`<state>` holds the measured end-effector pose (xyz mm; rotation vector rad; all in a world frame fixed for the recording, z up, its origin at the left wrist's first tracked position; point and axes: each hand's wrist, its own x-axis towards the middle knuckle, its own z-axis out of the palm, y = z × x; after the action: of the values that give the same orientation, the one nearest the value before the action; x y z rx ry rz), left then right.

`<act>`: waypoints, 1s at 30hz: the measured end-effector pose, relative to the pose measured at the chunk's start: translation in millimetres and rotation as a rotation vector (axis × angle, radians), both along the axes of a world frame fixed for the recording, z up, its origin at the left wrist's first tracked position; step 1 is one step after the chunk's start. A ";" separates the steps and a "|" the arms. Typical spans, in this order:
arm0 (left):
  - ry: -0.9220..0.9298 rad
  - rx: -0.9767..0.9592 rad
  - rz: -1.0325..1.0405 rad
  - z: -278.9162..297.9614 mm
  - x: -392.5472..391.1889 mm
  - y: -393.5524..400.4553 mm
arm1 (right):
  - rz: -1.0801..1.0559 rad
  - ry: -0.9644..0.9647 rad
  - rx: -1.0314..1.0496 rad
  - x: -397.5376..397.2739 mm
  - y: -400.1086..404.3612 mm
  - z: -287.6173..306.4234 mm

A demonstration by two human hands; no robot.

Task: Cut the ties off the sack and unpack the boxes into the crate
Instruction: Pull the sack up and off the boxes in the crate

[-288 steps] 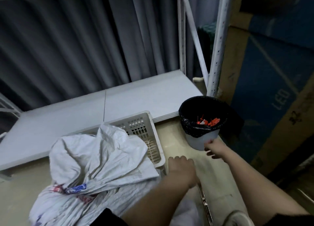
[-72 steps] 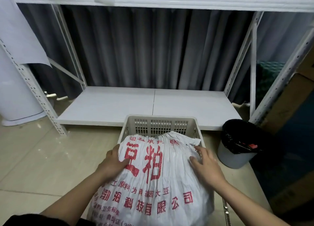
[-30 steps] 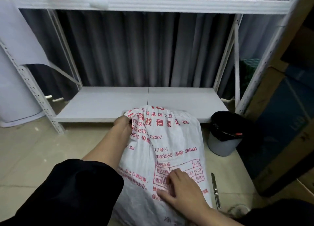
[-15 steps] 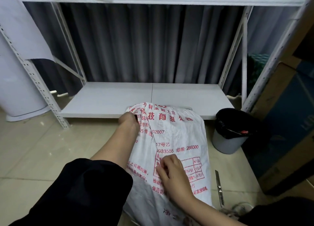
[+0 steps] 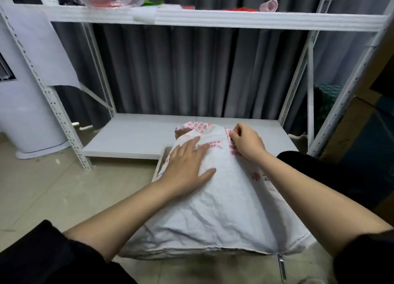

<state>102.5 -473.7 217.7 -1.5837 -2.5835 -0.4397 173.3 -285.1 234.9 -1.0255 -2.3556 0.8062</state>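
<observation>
A white woven sack (image 5: 223,202) with red print lies on the floor in front of me, its far end draped over the crate. Only a pale corner of the crate (image 5: 160,164) shows at the sack's left side. My left hand (image 5: 187,162) lies flat on the sack, fingers straight and spread. My right hand (image 5: 246,141) pinches the sack's fabric near its far end. A brown edge, perhaps a box, shows at the sack's mouth (image 5: 181,132). Part of a metal cutter (image 5: 281,267) lies on the floor at the sack's near edge.
A white metal rack stands ahead, with a low shelf board (image 5: 132,134) just beyond the sack and an upper shelf (image 5: 213,19) holding small items. A white cylinder (image 5: 27,113) stands at left. A large cardboard box (image 5: 366,130) is at right.
The sack has been laid lower and flatter over the crate. My left hand has come off its far top and now lies flat on it. My right hand has moved up to the far end.
</observation>
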 end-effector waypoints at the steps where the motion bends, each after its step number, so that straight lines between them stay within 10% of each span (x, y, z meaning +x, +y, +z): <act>1: 0.066 -0.048 -0.040 -4.3 7.8 -4.8 | -0.003 0.008 -0.014 -4.7 2.5 2.3; 13: 0.447 -0.130 -0.169 -69.3 7.6 -1.2 | -0.051 -0.032 0.112 -47.1 25.8 8.5; 19: 0.502 -0.015 -0.167 -47.3 -27.5 31.5 | 0.291 -0.015 0.439 2.8 13.5 9.8; 23: 0.496 0.064 -0.154 -21.8 -43.5 56.5 | 0.497 -0.376 0.508 60.7 8.0 4.9; 30: 0.551 0.027 0.040 -9.3 -68.9 84.8 | 0.240 -0.335 0.773 74.9 50.9 -19.0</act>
<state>33.6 -388.9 208.4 -1.3941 -2.1707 -0.0221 248.2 -234.2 215.9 -0.5716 -2.7331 -0.2543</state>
